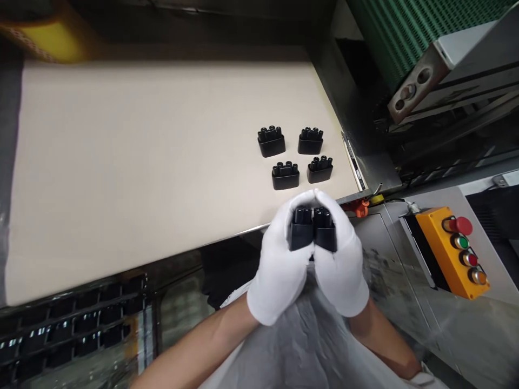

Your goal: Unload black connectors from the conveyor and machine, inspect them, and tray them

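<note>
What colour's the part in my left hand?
The part in your left hand is black, clearest in the head view.

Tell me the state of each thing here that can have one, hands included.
White-gloved left hand: cupped around a black oblong part with posts, posts up.
White-gloved right hand: cupped around a matching black part, posts up.
Four black oblong parts: standing apart, posts up, on the beige flat surface.
Red mushroom-shaped button: pressed or not, cannot tell.
Green ribbed belt: running or stopped, cannot tell.
</note>
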Motion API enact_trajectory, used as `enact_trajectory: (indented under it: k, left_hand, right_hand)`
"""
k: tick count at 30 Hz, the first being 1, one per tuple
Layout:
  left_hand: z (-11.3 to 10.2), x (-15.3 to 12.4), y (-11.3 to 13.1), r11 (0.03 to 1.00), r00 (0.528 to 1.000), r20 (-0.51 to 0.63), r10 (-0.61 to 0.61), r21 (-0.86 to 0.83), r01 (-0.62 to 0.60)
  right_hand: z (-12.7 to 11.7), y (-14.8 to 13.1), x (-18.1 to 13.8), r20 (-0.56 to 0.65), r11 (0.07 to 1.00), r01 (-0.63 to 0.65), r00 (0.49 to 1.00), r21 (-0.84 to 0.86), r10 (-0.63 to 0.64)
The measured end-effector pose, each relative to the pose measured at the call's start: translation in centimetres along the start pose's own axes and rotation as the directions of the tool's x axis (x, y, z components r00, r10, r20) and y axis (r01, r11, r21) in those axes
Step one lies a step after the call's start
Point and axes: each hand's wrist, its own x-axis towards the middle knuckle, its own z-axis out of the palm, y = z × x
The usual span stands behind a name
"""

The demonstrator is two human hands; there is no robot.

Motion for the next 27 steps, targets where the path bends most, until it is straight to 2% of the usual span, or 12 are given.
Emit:
enact_trajectory:
  k: [3, 6, 10, 15, 21, 27]
  left_hand:
    - [-0.3, 0.0, 0.0, 0.999, 1.0, 0.013, 0.015, 0.049, -0.015]
    - [-1.4, -0.4, -0.7, 0.998, 0.996, 0.087, -0.023, -0.055, 0.028]
    - [-3.2, -1.7, -1.3, 0.978, 0.982, 0.174, -0.078, -0.18, 0.109]
    - [-4.8, -3.3, 0.2, 0.984, 0.977, 0.185, -0.105, -0.125, 0.129]
    - [-7.5, -4.7, 1.3, 0.991, 0.987, 0.16, -0.02, 0.137, -0.002]
    - [-8.7, -6.0, 0.4, 0.958, 0.983, 0.113, 0.148, 0.229, -0.171]
  right_hand:
    - [0.4, -0.1, -0.1, 0.075, 0.989, 0.088, 0.994, -0.116, -0.079]
    - [0.5, 0.3, -0.5, 0.13, 0.988, 0.112, 0.987, -0.111, -0.097]
    - [0.8, 0.5, -1.4, 0.132, 0.977, 0.196, 0.974, -0.08, -0.185]
    - [1.7, -0.3, -2.5, 0.121, 0.946, 0.308, 0.948, -0.104, -0.296]
    - [3.1, -0.6, -3.7, 0.142, 0.918, 0.39, 0.915, -0.075, -0.377]
    - [4.5, -0.7, -4.7, 0.196, 0.931, 0.365, 0.911, 0.023, -0.363]
